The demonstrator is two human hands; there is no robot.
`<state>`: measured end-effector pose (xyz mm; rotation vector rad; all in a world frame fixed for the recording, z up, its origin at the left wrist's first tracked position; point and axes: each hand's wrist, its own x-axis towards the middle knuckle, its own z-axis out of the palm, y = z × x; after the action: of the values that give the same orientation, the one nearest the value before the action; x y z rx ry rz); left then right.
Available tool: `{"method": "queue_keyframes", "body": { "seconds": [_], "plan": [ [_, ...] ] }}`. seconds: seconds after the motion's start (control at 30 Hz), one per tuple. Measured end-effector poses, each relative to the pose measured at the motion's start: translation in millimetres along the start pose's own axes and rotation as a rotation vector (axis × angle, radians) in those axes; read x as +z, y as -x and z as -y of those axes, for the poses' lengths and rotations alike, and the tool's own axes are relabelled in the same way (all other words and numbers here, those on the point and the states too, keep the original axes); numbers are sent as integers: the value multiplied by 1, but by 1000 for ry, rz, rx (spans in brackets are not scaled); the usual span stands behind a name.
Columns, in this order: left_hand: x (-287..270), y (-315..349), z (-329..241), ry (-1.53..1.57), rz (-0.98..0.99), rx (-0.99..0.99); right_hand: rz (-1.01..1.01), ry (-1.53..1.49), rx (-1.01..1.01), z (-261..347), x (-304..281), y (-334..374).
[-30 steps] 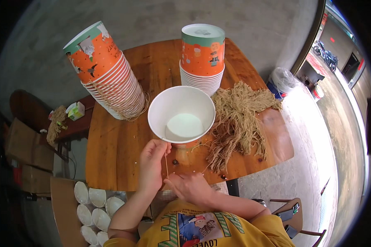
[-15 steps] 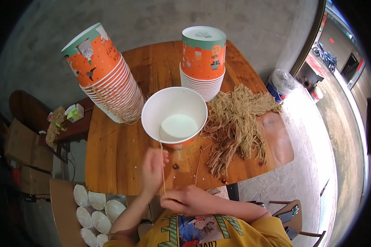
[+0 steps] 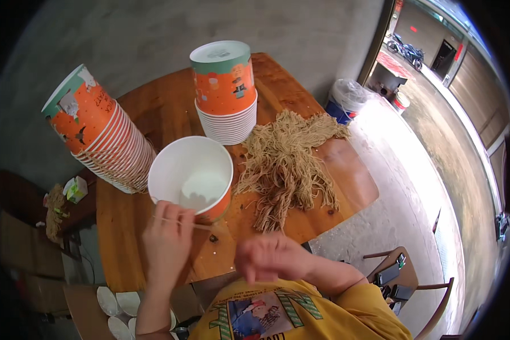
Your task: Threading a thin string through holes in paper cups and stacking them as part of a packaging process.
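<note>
An open, round paper bucket, white inside and orange outside (image 3: pixel 190 170), stands on the brown wooden table (image 3: pixel 124 243). At its seven o'clock, the left hand (image 3: pixel 168 238) bends its fingers by the rim, a thin tan twine strand (image 3: pixel 202 227) across them; whether they pinch it, I cannot tell. At half past four, the right hand (image 3: pixel 275 258) is curled and blurred, its grasp unclear. A loose tan twine heap (image 3: pixel 289 164) lies at three o'clock.

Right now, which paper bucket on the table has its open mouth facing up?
The single bucket at the left hand; the left stack and right stack are both bottoms-up.
</note>
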<state>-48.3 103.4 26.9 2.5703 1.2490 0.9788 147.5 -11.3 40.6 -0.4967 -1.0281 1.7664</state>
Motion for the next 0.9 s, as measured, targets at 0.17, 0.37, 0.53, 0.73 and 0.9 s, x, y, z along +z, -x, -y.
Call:
{"method": "queue_keyframes", "body": {
  "seconds": [0.17,0.37,0.53,0.73,0.9],
  "plan": [
    [-26,2,39,114,79,-51,-162,-525,-80,-1,-24,-28],
    [-31,12,17,107,-240,-28,-265,-879,-80,-1,-36,-46],
    [0,36,-67,1064,161,-161,-168,-706,-131,-13,-9,-61],
    [6,36,-60,1068,415,-509,-267,-371,-186,-10,-8,-53],
    [-3,31,-54,869,430,-521,-391,-176,-221,-9,-14,-49]
  ]
}}
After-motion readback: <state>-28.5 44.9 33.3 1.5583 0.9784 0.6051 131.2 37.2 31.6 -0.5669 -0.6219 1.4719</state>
